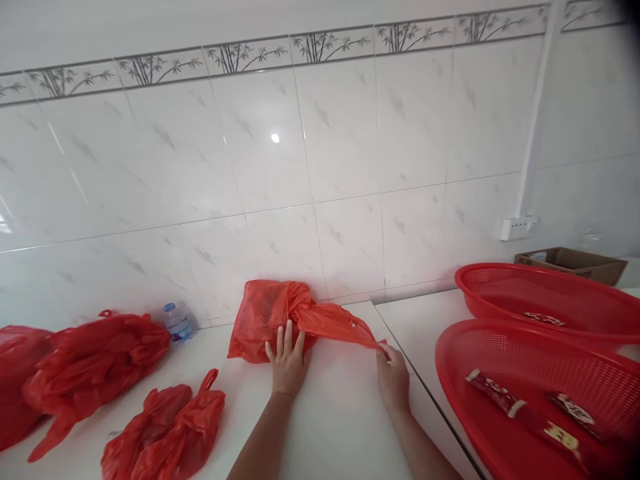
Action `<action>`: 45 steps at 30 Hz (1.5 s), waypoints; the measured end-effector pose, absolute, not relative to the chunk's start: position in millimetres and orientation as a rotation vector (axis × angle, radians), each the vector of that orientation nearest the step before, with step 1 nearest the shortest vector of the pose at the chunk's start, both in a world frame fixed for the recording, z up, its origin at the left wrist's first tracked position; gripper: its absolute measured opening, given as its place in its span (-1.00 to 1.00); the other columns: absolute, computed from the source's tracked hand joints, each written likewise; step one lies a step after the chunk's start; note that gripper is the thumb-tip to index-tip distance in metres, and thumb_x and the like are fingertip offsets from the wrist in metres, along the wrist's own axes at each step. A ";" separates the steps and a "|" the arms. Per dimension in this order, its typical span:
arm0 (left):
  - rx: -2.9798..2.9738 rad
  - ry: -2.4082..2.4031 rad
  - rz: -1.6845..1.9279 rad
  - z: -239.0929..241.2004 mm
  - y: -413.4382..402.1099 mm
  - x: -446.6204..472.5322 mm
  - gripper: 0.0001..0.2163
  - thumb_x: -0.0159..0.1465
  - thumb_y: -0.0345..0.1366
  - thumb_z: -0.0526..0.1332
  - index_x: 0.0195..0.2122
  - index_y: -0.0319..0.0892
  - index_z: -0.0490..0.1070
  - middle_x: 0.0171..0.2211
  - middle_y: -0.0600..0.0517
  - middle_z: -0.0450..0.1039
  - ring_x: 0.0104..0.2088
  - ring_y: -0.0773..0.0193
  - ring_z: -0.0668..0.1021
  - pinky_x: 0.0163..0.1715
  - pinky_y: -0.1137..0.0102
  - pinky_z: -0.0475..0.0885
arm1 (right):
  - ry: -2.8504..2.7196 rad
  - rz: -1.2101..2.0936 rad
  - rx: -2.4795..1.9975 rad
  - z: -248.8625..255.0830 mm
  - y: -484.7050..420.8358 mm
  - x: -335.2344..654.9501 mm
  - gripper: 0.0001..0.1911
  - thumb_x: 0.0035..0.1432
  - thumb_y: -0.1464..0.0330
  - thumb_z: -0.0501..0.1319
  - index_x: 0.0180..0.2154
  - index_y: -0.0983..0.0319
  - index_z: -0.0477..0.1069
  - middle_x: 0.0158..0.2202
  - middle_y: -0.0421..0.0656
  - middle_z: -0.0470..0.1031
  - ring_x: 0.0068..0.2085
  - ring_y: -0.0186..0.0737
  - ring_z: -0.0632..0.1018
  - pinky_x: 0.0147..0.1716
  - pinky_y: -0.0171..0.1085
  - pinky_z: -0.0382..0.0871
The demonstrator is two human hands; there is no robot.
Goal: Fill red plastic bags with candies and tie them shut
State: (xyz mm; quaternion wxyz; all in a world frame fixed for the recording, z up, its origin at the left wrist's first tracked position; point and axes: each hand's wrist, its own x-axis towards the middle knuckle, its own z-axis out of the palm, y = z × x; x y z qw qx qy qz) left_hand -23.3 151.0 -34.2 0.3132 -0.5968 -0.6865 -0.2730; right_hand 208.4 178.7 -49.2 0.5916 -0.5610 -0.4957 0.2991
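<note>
Okay: crumpled red thin-plastic bag (265, 317) sits on the white table top (340, 427), at the back edge, touching the white tiled wall (310, 167). Its bulk is the left end; from a gathered neck, a twisted tail (340, 323) is drawn out taut to the right. The long axis runs left to right, with the right end slanting a little toward the person, so the bag points right. Left hand (287, 363) lies flat, fingers spread and extended, palm down on the near edge of the bulk, gripping nothing. Right hand (393, 380) is closed, fingertips pinched on the far tip of the tail, just beside the seam between two table tops. Hands are apart, with the tail spanning between them. On the left of the table are a big heap of red plastic bags (100, 363) and a smaller red bag bundle (165, 433) nearer the person, with a small clear water bottle (177, 323) by the wall. On the right are two red mesh plastic baskets, near basket (505, 343) holding wrapped packets (495, 392) and far basket (500, 287) behind it. A brown cardboard box (575, 263) sits behind those.
</note>
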 end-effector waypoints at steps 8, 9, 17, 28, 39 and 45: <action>-1.936 -1.591 -1.195 -47.6 91.5 28.9 -0.61 0.25 -0.28 0.11 0.12 -0.10 0.25 0.22 -0.18 0.10 0.22 0.02 0.19 0.13 0.00 0.16 | -1.686 0.123 -1.057 -55.1 127.5 210.4 -0.71 0.04 0.53 0.05 -0.26 0.18 0.46 -0.05 -0.08 0.41 0.06 -0.04 0.36 0.02 -0.03 0.26; -2.001 -1.641 -1.342 -48.0 82.7 36.7 -0.60 0.26 -0.26 0.09 0.14 -0.11 0.21 0.20 -0.19 0.11 0.19 0.05 0.23 0.09 0.06 0.24 | -1.750 0.064 -1.028 -53.3 117.5 209.4 -0.70 0.03 0.55 0.05 -0.26 0.17 0.46 -0.01 -0.09 0.39 0.12 -0.01 0.31 0.05 0.02 0.21; -1.820 -2.339 -2.365 -36.7 59.7 58.1 -0.50 0.16 -0.27 0.18 0.14 -0.05 0.12 -0.03 -0.08 0.37 -0.24 0.26 0.51 -0.24 0.33 0.44 | -2.164 0.270 -0.723 -34.7 49.2 193.6 -0.80 0.02 0.55 0.12 -0.37 0.15 0.41 -0.19 -0.18 0.45 -0.05 -0.11 0.43 0.02 -0.01 0.25; -1.890 -2.195 -3.062 -37.4 54.6 47.7 -0.82 0.17 -0.19 0.21 -0.29 -0.19 0.41 -0.33 -0.01 0.49 -0.35 0.30 0.51 -0.25 0.39 0.39 | -1.746 0.758 -1.089 -43.2 81.7 203.6 -0.79 0.24 0.32 -0.05 -0.30 0.18 0.32 -0.29 -0.15 0.42 -0.30 -0.25 0.47 -0.30 -0.27 0.39; -1.754 -1.991 -3.556 -22.1 50.5 44.4 -0.82 0.12 -0.21 0.28 -0.42 -0.24 0.39 -0.47 0.05 0.41 -0.48 0.40 0.43 -0.42 0.49 0.33 | -1.750 0.625 -1.287 -42.0 103.5 214.8 -0.66 0.17 0.32 -0.03 0.00 0.16 0.22 -0.01 -0.05 0.30 -0.10 -0.11 0.46 -0.26 -0.18 0.40; -1.247 -2.031 -3.610 -28.8 56.5 26.5 -0.72 0.05 -0.13 0.33 -0.41 -0.25 0.37 -0.46 0.05 0.41 -0.45 0.35 0.46 -0.40 0.46 0.35 | -1.576 0.521 -1.548 -40.2 121.8 236.4 -0.81 0.13 0.25 0.02 -0.25 0.17 0.30 -0.24 -0.09 0.38 -0.30 -0.12 0.48 -0.39 -0.20 0.35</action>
